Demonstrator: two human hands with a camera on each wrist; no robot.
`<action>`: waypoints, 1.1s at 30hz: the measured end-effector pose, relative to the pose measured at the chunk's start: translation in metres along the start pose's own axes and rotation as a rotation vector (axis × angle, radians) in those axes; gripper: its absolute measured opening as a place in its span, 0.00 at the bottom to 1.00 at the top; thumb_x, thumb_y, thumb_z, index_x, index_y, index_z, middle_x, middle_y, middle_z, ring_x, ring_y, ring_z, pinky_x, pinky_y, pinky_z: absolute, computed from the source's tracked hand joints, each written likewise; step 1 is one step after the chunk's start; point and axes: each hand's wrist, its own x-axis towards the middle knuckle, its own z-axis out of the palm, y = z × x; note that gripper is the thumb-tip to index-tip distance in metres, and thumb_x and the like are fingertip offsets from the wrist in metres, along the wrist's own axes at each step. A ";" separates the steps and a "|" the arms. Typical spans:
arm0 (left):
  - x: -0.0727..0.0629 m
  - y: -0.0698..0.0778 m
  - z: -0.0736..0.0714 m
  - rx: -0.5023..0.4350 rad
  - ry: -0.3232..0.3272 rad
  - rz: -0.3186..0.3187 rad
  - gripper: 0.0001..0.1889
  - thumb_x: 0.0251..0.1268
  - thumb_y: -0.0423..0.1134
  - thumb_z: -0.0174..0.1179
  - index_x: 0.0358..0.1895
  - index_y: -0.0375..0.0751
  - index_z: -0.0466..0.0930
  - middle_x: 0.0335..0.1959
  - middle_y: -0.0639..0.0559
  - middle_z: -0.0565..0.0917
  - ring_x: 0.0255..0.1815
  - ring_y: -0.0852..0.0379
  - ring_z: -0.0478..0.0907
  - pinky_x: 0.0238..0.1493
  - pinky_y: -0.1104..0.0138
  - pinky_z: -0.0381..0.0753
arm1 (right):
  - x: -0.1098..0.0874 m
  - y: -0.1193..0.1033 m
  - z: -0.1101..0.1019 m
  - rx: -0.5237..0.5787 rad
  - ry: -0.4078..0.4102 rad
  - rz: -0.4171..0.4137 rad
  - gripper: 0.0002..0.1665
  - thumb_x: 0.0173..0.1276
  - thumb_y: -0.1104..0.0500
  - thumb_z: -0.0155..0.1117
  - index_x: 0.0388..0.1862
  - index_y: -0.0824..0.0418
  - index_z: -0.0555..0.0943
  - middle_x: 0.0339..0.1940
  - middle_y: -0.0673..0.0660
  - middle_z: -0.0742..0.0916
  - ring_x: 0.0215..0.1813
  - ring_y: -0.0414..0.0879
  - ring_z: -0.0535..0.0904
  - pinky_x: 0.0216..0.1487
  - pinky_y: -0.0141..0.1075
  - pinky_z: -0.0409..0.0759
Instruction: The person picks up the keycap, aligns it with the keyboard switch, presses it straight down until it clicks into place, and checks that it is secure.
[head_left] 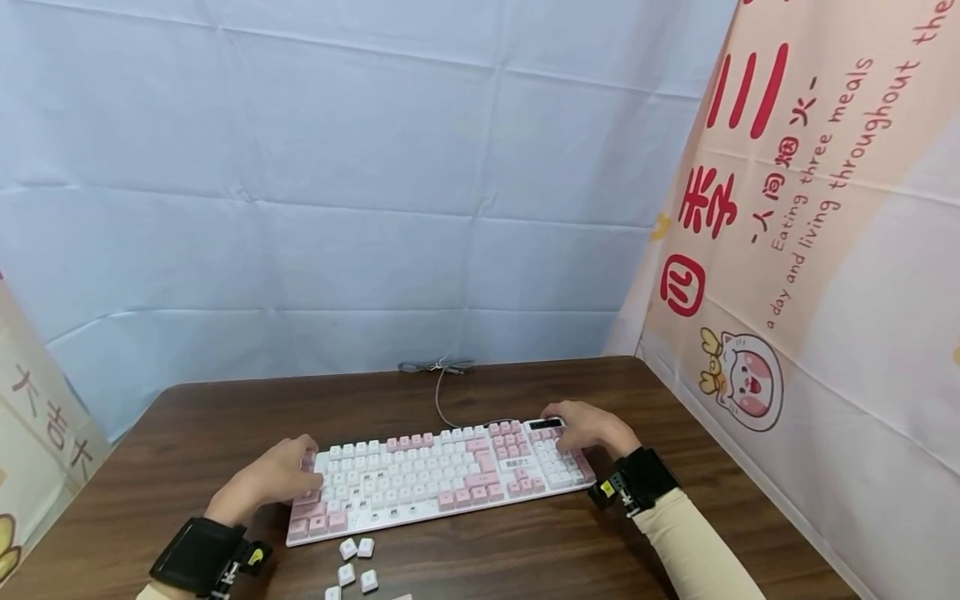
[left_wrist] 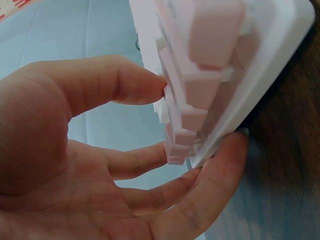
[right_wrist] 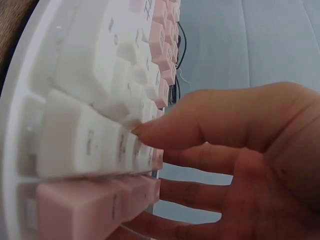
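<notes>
A white and pink keyboard (head_left: 408, 477) lies at a slant on the dark wooden table, and several of its key positions near the lower left lack caps. My left hand (head_left: 273, 473) holds its left end: in the left wrist view the thumb presses on the pink keys (left_wrist: 192, 92), with fingers at the outer edge and underside. The right hand (head_left: 592, 429) grips the opposite end, its thumb on the white number keys (right_wrist: 75, 137) and its other fingers along the edge, partly hidden by the keys. Loose white keycaps (head_left: 346, 574) lie in front of the keyboard.
A thin cable (head_left: 438, 396) runs from the keyboard to a tied bundle at the back of the table (head_left: 322, 408). Pale blue cloth (head_left: 360, 183) hangs behind, and a printed cloth (head_left: 840, 275) borders the right side.
</notes>
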 end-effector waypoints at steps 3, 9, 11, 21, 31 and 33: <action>0.001 0.002 0.000 0.001 0.000 0.005 0.29 0.62 0.37 0.67 0.62 0.23 0.70 0.52 0.33 0.79 0.44 0.47 0.75 0.42 0.57 0.79 | 0.000 0.002 0.000 -0.010 -0.002 0.000 0.37 0.53 0.68 0.72 0.65 0.64 0.78 0.58 0.63 0.84 0.49 0.52 0.76 0.54 0.47 0.76; 0.000 0.005 -0.006 -0.063 -0.038 0.022 0.34 0.64 0.36 0.65 0.68 0.22 0.64 0.58 0.26 0.76 0.42 0.48 0.77 0.39 0.57 0.80 | -0.001 0.003 -0.002 -0.014 -0.001 0.005 0.37 0.53 0.68 0.72 0.66 0.65 0.78 0.58 0.64 0.84 0.48 0.52 0.76 0.53 0.46 0.76; 0.000 0.007 -0.010 -0.081 -0.039 0.028 0.34 0.64 0.36 0.64 0.69 0.22 0.63 0.58 0.26 0.76 0.39 0.49 0.77 0.37 0.57 0.80 | -0.001 0.002 -0.003 -0.013 0.001 0.008 0.37 0.53 0.68 0.72 0.66 0.65 0.78 0.57 0.64 0.84 0.48 0.51 0.76 0.52 0.45 0.76; 0.000 0.007 -0.018 -0.071 -0.049 0.045 0.34 0.66 0.37 0.62 0.70 0.21 0.61 0.57 0.26 0.76 0.35 0.51 0.75 0.37 0.57 0.76 | 0.002 0.001 -0.007 0.005 -0.005 0.035 0.37 0.51 0.69 0.72 0.65 0.63 0.78 0.55 0.60 0.84 0.49 0.51 0.76 0.56 0.48 0.77; -0.004 0.003 -0.018 -0.079 -0.046 0.044 0.34 0.66 0.36 0.62 0.69 0.21 0.62 0.58 0.23 0.75 0.38 0.50 0.77 0.38 0.56 0.81 | 0.003 0.005 -0.003 0.008 -0.016 -0.026 0.37 0.52 0.69 0.70 0.65 0.65 0.78 0.57 0.62 0.85 0.50 0.51 0.76 0.57 0.48 0.77; -0.004 0.002 -0.018 -0.077 -0.049 0.043 0.33 0.66 0.36 0.62 0.69 0.21 0.62 0.59 0.22 0.75 0.39 0.50 0.77 0.38 0.56 0.81 | 0.002 0.007 -0.003 0.013 -0.027 -0.038 0.38 0.52 0.68 0.71 0.66 0.65 0.78 0.58 0.63 0.84 0.50 0.51 0.77 0.56 0.47 0.77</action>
